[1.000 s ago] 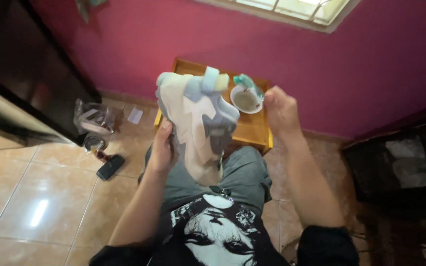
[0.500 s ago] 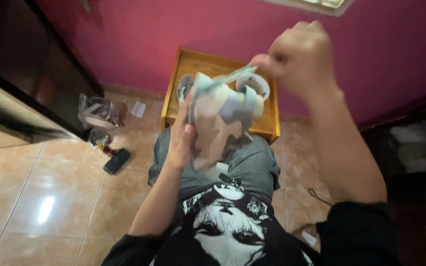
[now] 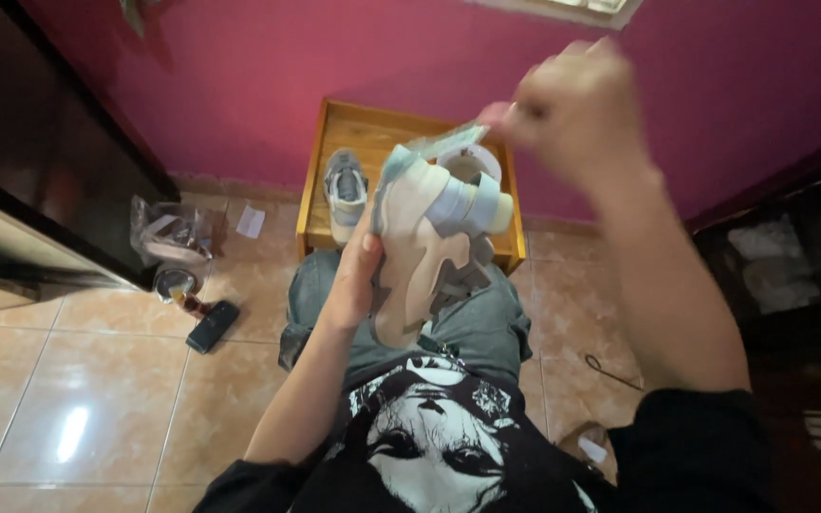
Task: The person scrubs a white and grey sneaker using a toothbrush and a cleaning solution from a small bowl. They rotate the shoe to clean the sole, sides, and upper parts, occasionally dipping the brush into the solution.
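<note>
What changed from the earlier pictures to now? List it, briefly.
The right hand rose from beside the bowl to above the sneaker, now pinching a pale cloth. The sneaker turned, its sole now facing the lap. A second sneaker shows on the wooden tray. The left hand kept its grip on the sneaker.

Wooden table (image 3: 319,180): second sneaker (image 3: 345,190), white bowl (image 3: 472,163).

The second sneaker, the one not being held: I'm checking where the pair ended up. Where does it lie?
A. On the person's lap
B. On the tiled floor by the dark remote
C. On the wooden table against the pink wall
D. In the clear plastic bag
C: the second sneaker rests on the wooden table by the pink wall, beyond the sneaker gripped by the left hand.
</note>
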